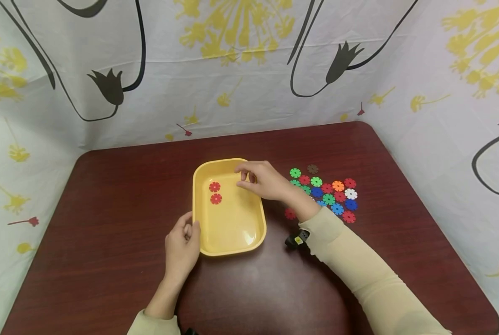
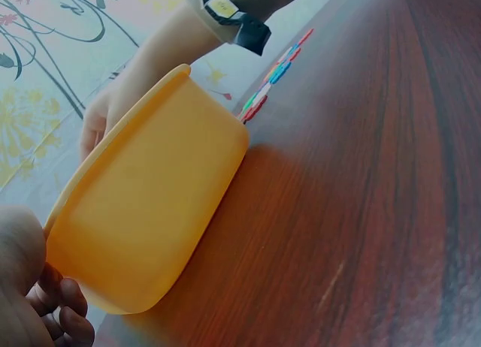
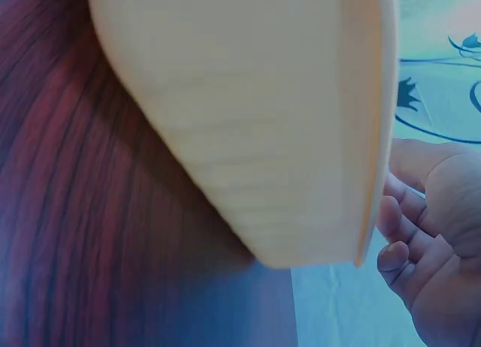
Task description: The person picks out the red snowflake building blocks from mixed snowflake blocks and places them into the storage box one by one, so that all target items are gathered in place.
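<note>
A yellow plastic tray (image 1: 228,237) stands on the table in front of me. Two red notched plastic discs, one red disc (image 1: 214,187) behind another red disc (image 1: 216,199), lie flat in its left part. My left hand (image 1: 183,242) holds the tray's left rim near the front corner, thumb at the rim and fingers bent beside the outer wall. Over the back right part of the tray is my right hand (image 1: 266,180), thumb and fingers apart and loosely bent, nothing visible between them. The right wrist view shows that hand (image 3: 443,227) beside the tray's rim.
To the right of the tray lies a flat group of notched discs in several colours, among them an orange disc (image 1: 338,186) and a white disc (image 1: 350,194). My right forearm partly covers them. Patterned cloth (image 1: 241,102) hangs behind the dark red table (image 1: 119,209).
</note>
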Demonstrator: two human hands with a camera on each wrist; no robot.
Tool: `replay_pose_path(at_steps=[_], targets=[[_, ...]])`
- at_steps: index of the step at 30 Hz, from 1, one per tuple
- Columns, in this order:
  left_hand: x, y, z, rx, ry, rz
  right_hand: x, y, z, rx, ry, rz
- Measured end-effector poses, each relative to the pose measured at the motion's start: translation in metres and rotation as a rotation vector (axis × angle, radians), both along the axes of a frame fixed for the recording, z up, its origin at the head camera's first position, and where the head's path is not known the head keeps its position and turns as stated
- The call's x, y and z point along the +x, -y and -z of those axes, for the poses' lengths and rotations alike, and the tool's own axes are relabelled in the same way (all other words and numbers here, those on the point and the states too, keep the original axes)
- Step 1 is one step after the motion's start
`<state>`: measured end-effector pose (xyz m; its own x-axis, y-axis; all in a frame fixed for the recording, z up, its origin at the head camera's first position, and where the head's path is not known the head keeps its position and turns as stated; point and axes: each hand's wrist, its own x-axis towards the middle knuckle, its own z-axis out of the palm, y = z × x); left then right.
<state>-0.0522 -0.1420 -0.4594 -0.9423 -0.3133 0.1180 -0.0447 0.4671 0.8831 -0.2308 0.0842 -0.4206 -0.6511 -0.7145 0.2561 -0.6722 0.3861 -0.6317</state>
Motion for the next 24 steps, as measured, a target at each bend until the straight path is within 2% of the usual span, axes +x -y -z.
replay_pose_path(at_steps=[7, 24], targets=[[0.001, 0.000, -0.001, 0.008, 0.010, -0.007, -0.002, -0.020, 0.002, 0.014, 0.039, 0.031], [0.000, -0.001, 0.000, 0.009, 0.026, -0.005, 0.000, -0.070, 0.013, 0.065, 0.043, 0.119]])
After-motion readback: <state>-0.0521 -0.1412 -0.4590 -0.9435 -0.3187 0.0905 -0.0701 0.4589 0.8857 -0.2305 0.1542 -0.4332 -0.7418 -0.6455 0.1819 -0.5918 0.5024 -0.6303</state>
